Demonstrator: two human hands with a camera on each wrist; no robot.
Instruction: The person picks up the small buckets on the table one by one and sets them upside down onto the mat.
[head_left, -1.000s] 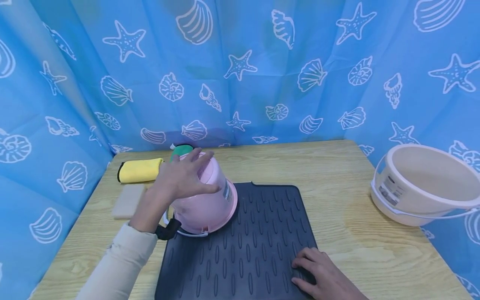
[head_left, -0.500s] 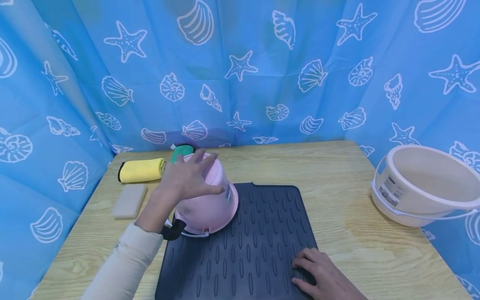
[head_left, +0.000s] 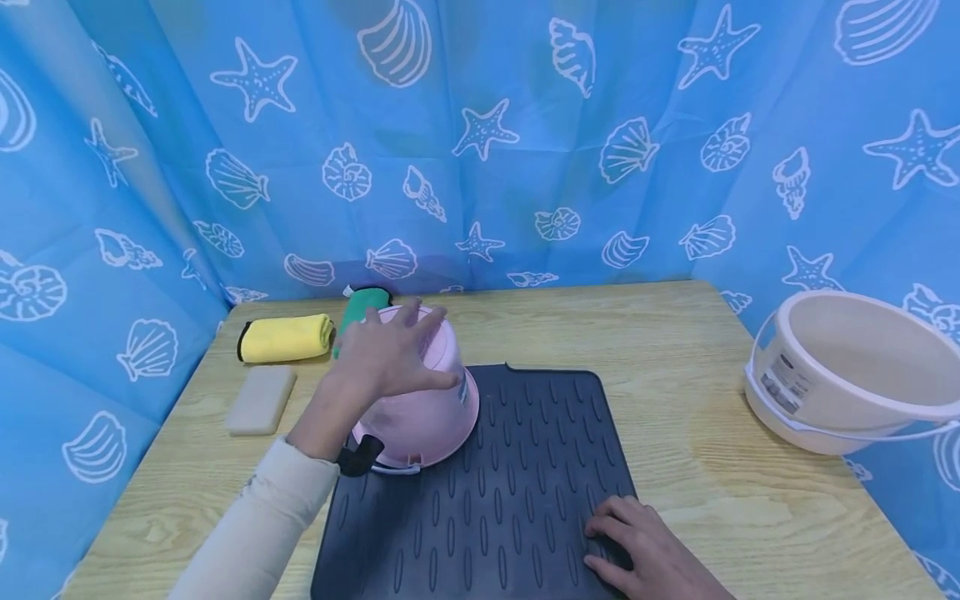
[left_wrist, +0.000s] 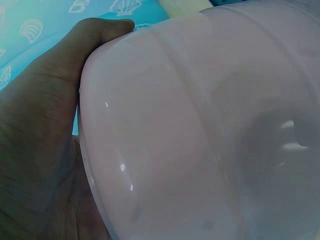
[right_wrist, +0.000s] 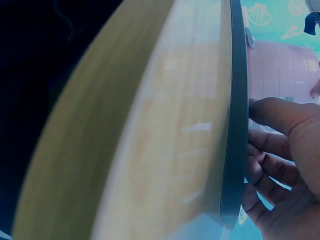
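Note:
A pink bucket (head_left: 431, 425) stands upside down on the back left of a black ridged mat (head_left: 517, 492), its handle hanging at the rim. My left hand (head_left: 390, 354) grips the bucket's upturned base, fingers spread across it and thumb along the side. In the left wrist view the pale bucket wall (left_wrist: 170, 125) fills most of the picture, with the thumb bent over its edge. My right hand (head_left: 641, 542) rests its loosely bent fingertips on the mat's right side. Fingertips (right_wrist: 255, 170) touch the mat in the right wrist view.
At the back left lie a rolled yellow cloth (head_left: 287, 339) and a green cloth (head_left: 360, 307), the latter partly behind the bucket. A white sponge block (head_left: 262, 400) lies before them. A cream bucket (head_left: 817, 379) stands at the table's right edge. A blue shell-print curtain (head_left: 510, 192) surrounds the wooden table (head_left: 660, 333).
My left hand has shifted right with the bucket's base, which leans less to the left now. More of the green cloth shows. My right hand has stayed in place.

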